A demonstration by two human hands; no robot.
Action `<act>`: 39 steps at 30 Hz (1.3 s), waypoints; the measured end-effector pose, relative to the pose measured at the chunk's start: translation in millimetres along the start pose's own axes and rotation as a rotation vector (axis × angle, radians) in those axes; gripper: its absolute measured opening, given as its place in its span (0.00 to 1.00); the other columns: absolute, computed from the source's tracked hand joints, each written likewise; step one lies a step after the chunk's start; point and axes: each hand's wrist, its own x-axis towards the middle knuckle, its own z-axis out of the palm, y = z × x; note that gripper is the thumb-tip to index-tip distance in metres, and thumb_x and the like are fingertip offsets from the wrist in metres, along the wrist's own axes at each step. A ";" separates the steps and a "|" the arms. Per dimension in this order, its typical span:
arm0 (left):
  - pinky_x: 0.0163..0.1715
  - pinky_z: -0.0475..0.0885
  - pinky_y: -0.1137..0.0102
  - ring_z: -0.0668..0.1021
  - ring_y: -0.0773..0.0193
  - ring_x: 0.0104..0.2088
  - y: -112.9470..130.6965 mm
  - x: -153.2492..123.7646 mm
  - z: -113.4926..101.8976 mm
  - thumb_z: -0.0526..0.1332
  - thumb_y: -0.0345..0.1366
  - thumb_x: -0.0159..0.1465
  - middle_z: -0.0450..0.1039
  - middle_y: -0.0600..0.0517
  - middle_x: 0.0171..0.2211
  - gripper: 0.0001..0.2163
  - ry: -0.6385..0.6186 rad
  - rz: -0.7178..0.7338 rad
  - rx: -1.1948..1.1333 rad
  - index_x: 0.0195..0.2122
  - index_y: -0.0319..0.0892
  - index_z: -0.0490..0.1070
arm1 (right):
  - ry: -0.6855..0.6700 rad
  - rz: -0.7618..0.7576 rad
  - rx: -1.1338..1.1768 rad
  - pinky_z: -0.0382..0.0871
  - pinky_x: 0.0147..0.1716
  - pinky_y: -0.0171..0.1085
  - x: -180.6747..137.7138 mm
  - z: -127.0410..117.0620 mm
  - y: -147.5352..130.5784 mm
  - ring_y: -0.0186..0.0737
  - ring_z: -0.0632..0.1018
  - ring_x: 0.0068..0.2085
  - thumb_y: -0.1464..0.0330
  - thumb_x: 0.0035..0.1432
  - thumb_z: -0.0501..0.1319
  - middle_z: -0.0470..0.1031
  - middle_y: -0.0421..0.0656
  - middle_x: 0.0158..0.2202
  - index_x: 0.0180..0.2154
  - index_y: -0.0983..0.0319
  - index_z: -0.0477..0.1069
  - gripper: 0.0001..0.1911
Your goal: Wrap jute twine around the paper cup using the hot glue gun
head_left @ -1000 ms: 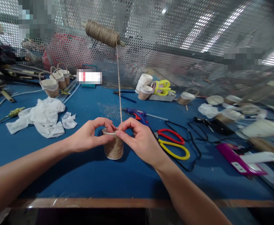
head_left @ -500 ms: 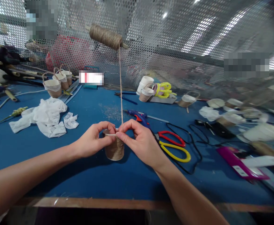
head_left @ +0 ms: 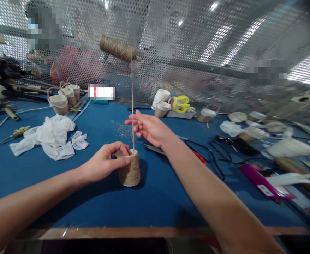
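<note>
Twine-wrapped cup (head_left: 130,173), upright, behind the middle of the counter's (head_left: 155,208) front edge; left hand (head_left: 106,160) clamped on its rim, thumb outside. Crumpled white fabric (head_left: 53,134) lies toward the left edge. Right hand (head_left: 153,128), fingers apart, beyond the cup at the straight twine (head_left: 132,95); contact cannot be told. Twine spool (head_left: 117,48) above the back edge.

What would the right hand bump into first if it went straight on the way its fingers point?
Probably the twine: in this view it crosses the right hand at the fingers, though whether they touch is unclear. Beyond, the small handled baskets look roughly in line; depth is uncertain.
</note>
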 end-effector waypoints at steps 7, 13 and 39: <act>0.40 0.62 0.68 0.71 0.61 0.40 -2.4 1.8 -2.5 0.65 0.36 0.52 0.70 0.50 0.34 0.10 0.013 -0.064 -0.091 0.23 0.39 0.64 | 0.029 -0.186 0.044 0.49 0.13 0.26 42.3 3.1 -49.7 0.22 0.59 0.16 0.73 0.62 0.51 0.68 0.35 0.22 0.32 0.63 0.65 0.07; 0.39 0.61 0.68 0.70 0.61 0.41 -1.1 7.8 -16.1 0.65 0.35 0.52 0.69 0.51 0.32 0.09 0.103 -0.064 -0.135 0.24 0.39 0.65 | 0.104 -0.311 -0.421 0.54 0.13 0.29 5.6 -7.6 -23.8 0.26 0.63 0.15 0.75 0.56 0.52 0.65 0.34 0.18 0.35 0.63 0.68 0.08; 0.34 0.62 0.70 0.70 0.65 0.34 16.7 2.6 -19.7 0.65 0.34 0.51 0.70 0.50 0.34 0.09 -0.229 -0.223 -0.034 0.24 0.37 0.65 | 0.001 -0.132 -0.465 0.56 0.14 0.28 -34.8 2.0 18.3 0.27 0.65 0.17 0.71 0.54 0.53 0.66 0.35 0.18 0.32 0.63 0.68 0.06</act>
